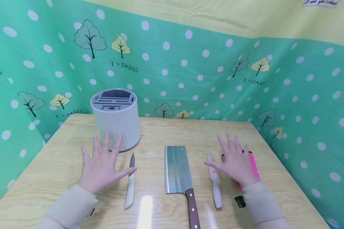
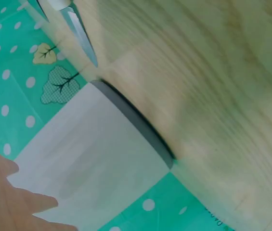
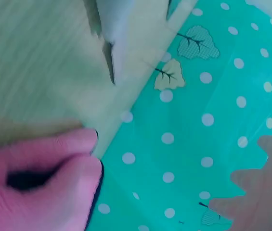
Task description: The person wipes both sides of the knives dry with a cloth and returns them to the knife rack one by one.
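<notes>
The wood-grain desk [image 1: 154,132] carried a white knife block [image 1: 118,122], a small white-handled knife [image 1: 130,190], a cleaver [image 1: 177,168], a pale-handled knife [image 1: 215,184] and a partly covered pink object [image 1: 254,165], apparently black-edged.

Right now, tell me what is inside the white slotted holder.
The white slotted holder shows several openings at its top, with no handle sticking out. Its wall hides the inside, so anything lower down cannot be seen.

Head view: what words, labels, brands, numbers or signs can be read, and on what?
"I (heart) PARIS": repeated on the green cloth.
"PARI": same cloth, cut off at the left edge.
"I ... you ...": white patch, top right; the rest is too blurred to read.
Cleaver: no readable text.
</notes>
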Demonstrator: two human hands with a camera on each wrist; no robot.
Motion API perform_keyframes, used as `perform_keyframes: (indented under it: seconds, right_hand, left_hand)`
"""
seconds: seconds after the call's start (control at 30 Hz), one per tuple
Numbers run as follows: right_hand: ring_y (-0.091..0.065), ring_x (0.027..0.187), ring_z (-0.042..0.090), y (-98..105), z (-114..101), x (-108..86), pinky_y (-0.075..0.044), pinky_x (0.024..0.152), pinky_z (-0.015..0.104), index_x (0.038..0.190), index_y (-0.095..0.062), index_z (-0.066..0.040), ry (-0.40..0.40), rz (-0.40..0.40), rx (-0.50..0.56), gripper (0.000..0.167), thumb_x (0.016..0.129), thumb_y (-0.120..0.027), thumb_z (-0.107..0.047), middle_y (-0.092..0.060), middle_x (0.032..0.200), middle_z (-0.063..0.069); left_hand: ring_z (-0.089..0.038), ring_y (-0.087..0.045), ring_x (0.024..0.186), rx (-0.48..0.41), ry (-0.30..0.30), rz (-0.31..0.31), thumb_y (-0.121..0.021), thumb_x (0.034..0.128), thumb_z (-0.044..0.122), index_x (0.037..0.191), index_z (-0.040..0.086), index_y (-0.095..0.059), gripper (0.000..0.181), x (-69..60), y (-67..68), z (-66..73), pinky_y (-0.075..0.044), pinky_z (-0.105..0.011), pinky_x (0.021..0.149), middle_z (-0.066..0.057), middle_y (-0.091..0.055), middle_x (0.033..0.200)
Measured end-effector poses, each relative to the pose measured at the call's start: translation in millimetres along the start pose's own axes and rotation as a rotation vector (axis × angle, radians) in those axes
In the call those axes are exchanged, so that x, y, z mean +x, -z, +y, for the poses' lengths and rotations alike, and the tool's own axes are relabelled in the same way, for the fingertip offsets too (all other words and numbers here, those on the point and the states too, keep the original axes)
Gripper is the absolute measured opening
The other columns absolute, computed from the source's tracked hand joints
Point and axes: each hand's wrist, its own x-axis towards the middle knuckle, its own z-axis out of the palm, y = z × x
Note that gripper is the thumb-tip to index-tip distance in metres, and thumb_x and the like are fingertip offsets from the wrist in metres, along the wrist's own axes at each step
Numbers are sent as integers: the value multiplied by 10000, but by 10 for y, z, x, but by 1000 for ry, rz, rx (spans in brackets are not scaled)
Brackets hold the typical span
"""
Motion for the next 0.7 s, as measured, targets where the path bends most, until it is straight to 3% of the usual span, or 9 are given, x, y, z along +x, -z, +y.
perform_keyframes:
  seconds: [0.2,0.37,0.53,0.7]
  right_hand:
    - [-18,1501,491,152,137,-10,-39,1080,785,1602,-72,-252,-25,8,8,1139,753,-569,-827,-9,1670,143]
    - [-90,1472,535,209,274,-20,-71,1061,797,1602,-92,-242,-29,21,-27,1132,756,-574,-820,-56,1659,183]
    - [-102,1460,550,238,393,-62,-93,1049,797,1601,-103,-234,-58,14,-23,1124,762,-579,-812,-67,1653,195]
    - [-121,1445,558,238,538,-120,-86,1034,805,1603,-59,-233,-100,-21,-31,1146,762,-580,-811,-29,1652,207]
  left_hand:
    - [-613,-190,1404,3,-11,7,-493,715,905,1578,166,-226,1167,29,36,72,-71,-832,1025,-310,-192,1590]
    - [-604,-276,1366,7,-22,3,-502,727,891,1570,152,-252,1148,27,67,141,-156,-821,1008,-296,-232,1582]
    - [-566,-389,1302,36,-50,26,-538,719,876,1547,130,-309,1138,9,33,199,-337,-745,914,-286,-345,1531]
    - [-517,-492,1208,61,-75,18,-599,715,833,1519,116,-372,1101,-15,-33,275,-399,-672,849,-282,-459,1443]
